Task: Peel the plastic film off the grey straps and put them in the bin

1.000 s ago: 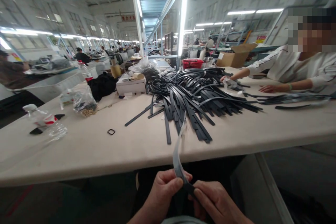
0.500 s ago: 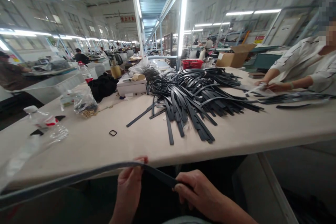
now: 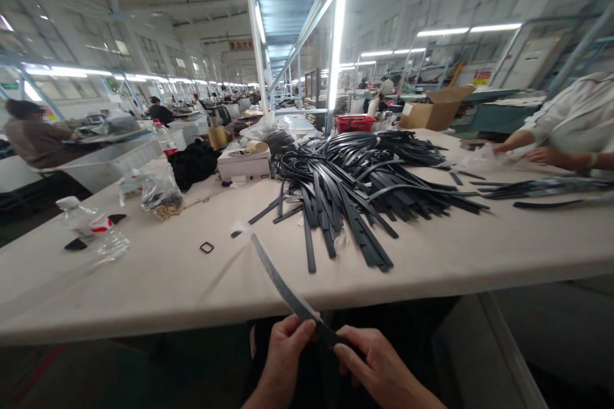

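Observation:
My left hand (image 3: 286, 353) and my right hand (image 3: 371, 364) are both closed on one dark strap (image 3: 281, 281), low in front of the table edge. The hands sit close together, pinching the strap's near end. Its free end rises up and to the left, with a pale clear film at the tip. Beyond it, a big heap of black straps (image 3: 357, 182) lies on the pale table (image 3: 167, 281).
A small black square buckle (image 3: 206, 247), a lying plastic bottle (image 3: 93, 230), a bag of metal parts (image 3: 160, 195) and a white box (image 3: 244, 163) are on the table's left half. A co-worker's arms (image 3: 551, 153) work at the far right beside more straps.
My left hand has slid back along the strap toward my right hand. The strap, stretched out to the left half a second ago, now points up over the table. The view has shifted slightly.

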`<move>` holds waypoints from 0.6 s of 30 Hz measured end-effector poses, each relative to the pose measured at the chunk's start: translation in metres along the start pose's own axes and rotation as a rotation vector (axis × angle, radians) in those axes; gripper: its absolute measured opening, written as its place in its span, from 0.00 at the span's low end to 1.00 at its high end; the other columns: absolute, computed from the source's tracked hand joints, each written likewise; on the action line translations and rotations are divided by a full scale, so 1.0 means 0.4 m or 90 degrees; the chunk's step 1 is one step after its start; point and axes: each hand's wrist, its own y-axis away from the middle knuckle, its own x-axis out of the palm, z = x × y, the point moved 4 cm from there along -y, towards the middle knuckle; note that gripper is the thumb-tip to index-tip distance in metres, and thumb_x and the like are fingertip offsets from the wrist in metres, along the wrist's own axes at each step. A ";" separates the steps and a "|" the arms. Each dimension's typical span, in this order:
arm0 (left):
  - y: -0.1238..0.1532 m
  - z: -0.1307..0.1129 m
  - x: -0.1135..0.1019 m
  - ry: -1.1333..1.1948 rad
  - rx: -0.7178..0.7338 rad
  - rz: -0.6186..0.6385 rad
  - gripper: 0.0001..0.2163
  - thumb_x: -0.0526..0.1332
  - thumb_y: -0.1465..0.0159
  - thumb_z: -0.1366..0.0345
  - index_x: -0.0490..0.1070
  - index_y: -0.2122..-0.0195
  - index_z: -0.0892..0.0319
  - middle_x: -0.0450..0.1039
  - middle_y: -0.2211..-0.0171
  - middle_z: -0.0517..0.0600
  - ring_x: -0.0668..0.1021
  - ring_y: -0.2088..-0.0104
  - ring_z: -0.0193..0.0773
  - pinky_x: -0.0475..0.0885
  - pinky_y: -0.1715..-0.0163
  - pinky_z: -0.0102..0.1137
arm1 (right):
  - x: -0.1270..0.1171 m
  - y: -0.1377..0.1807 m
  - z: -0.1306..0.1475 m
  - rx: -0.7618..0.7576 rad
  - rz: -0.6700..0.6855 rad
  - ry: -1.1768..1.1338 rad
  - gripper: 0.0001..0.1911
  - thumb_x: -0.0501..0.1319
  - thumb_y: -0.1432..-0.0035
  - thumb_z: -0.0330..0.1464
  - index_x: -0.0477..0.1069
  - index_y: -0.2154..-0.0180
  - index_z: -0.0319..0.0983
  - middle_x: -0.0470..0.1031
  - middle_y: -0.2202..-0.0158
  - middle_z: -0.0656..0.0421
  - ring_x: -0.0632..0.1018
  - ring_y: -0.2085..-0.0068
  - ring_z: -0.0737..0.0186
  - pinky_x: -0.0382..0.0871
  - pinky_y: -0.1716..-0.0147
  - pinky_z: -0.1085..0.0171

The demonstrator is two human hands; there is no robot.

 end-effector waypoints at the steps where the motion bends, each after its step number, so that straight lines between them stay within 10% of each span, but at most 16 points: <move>1: -0.005 0.000 -0.010 0.011 -0.001 -0.025 0.18 0.72 0.48 0.51 0.82 0.65 0.62 0.79 0.68 0.53 0.76 0.66 0.40 0.70 0.63 0.31 | -0.008 0.011 -0.015 0.020 0.011 -0.007 0.21 0.52 0.33 0.45 0.72 0.66 0.37 0.75 0.73 0.59 0.75 0.74 0.66 0.66 0.74 0.71; 18: 0.038 0.077 0.055 0.043 -0.130 0.039 0.19 0.72 0.49 0.54 0.82 0.65 0.65 0.76 0.71 0.53 0.73 0.69 0.36 0.68 0.65 0.30 | -0.012 0.110 -0.128 0.138 0.060 -0.012 0.26 0.50 0.35 0.51 0.71 0.69 0.38 0.73 0.75 0.59 0.74 0.74 0.63 0.66 0.74 0.67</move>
